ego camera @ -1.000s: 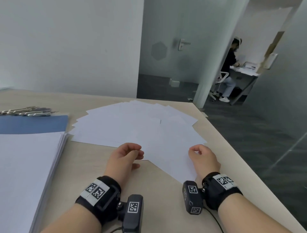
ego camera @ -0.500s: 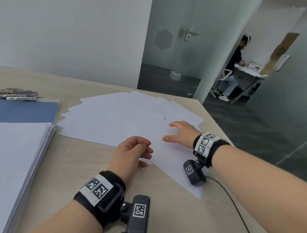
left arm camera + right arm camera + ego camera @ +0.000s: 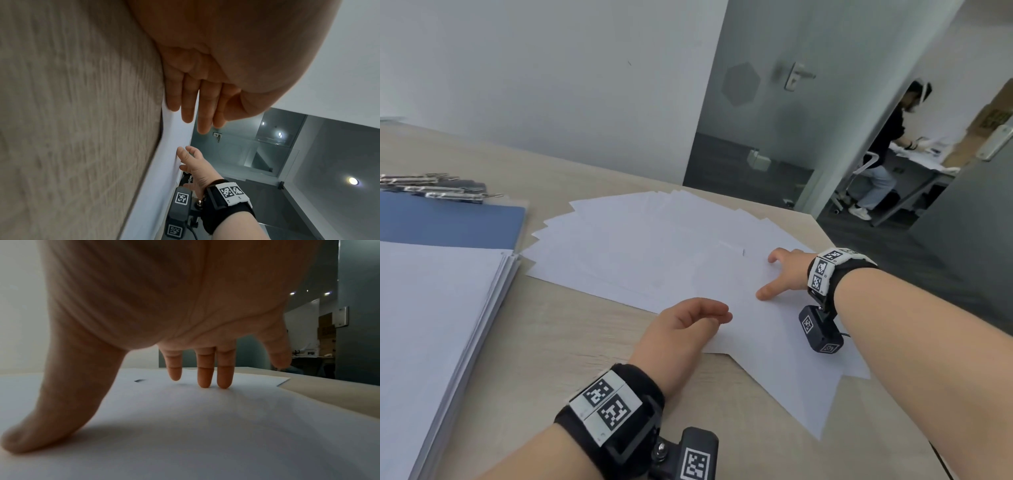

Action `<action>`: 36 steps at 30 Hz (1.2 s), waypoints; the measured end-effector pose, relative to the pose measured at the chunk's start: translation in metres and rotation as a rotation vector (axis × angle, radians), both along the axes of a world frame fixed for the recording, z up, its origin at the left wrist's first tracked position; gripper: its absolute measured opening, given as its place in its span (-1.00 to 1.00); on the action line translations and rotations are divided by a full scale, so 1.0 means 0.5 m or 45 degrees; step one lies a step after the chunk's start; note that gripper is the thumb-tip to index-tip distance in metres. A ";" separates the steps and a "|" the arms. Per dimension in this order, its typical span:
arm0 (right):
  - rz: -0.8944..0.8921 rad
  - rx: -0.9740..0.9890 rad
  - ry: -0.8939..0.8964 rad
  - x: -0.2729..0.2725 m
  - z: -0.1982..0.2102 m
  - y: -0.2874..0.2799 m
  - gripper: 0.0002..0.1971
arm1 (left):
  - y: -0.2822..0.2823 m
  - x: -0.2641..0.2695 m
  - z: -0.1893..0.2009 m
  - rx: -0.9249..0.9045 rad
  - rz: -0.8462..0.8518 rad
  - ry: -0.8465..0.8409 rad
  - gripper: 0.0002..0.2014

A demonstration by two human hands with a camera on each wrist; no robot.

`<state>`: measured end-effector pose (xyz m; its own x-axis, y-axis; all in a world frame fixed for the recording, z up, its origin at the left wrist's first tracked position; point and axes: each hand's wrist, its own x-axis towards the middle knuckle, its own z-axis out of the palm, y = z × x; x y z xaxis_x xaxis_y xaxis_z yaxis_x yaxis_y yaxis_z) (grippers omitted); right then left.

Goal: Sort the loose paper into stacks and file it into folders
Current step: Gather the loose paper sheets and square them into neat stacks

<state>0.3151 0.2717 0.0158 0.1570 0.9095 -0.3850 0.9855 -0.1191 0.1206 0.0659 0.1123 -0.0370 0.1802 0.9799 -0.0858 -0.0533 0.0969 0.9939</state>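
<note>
Right hand: our right hand [image 3: 787,270] lies spread on the fanned loose paper [image 3: 654,246], thumb and fingertips [image 3: 224,382] pressing straight down on the top sheet; nothing is pinched.
Left hand: our left hand [image 3: 681,329] rests on its edge at the near border of the same spread, fingers [image 3: 187,112] nearly straight and close together, their tips just over the sheet's edge; we cannot tell whether they lift it.
Loose paper: white sheets fanned out across the middle of the desk [image 3: 571,342], overlapping, with one corner reaching toward our near right side.
Stacked paper: a thick, squared stack of sheets [image 3: 431,308] lies on the desk at our left, apart from the fan.
Folder: a blue folder [image 3: 448,222] lies beyond the stack, partly under it.
Clips: a row of metal clips [image 3: 431,188] sits at the folder's far edge.
Wrists: we wear black bands with printed markers and small cameras.
Background: a glass door [image 3: 774,102] stands beyond the desk; another person [image 3: 883,144] sits at a far table.
</note>
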 end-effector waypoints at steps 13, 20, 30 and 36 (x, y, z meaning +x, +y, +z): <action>0.015 0.037 0.341 0.015 0.024 -0.015 -0.56 | -0.007 0.003 0.013 0.036 -0.005 0.022 -0.76; -0.001 -0.054 0.639 0.016 0.030 -0.028 -0.75 | -0.008 0.000 0.011 0.104 0.189 -0.155 -0.67; -0.043 -0.065 0.782 0.046 0.023 -0.035 -0.80 | 0.017 -0.030 -0.003 0.273 0.564 0.174 -0.60; -0.081 -0.123 0.774 0.080 0.034 -0.052 -0.89 | 0.044 -0.062 0.005 0.185 0.461 0.617 -0.58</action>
<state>0.3550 0.2459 0.0328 -0.0634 0.8623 -0.5025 0.8728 -0.1963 -0.4469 0.0346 0.1343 -0.0345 -0.1916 0.9794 0.0644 0.4031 0.0187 0.9150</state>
